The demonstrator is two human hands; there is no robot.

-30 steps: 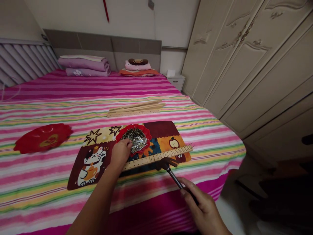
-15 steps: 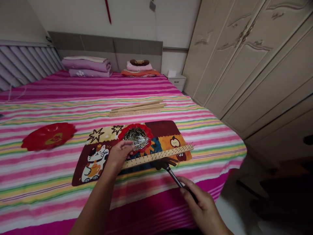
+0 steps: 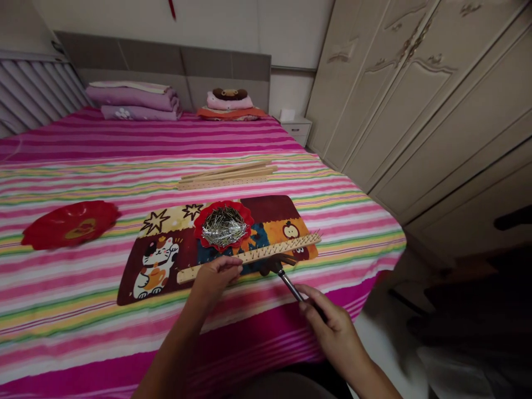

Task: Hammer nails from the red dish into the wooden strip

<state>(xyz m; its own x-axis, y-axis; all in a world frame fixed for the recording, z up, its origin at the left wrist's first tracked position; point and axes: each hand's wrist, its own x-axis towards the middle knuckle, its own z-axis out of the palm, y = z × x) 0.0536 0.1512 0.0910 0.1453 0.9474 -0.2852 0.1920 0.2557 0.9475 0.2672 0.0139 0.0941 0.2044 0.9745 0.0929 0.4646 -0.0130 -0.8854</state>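
Observation:
A long wooden strip with holes and a row of nails standing in its right part lies on a cartoon cat mat. My left hand rests on the strip's middle with fingers pinched, seemingly on a nail too small to make out. My right hand grips the dark handle of a hammer, whose head lies beside the strip. A red dish of loose nails sits just behind the strip.
A striped pink bedspread covers the bed. A second red dish lies at left. More wooden strips lie farther back. Folded blankets are at the headboard; a wardrobe stands at right.
My left hand has come back from the dish of nails and down onto the strip. The right hand and hammer stayed almost in place.

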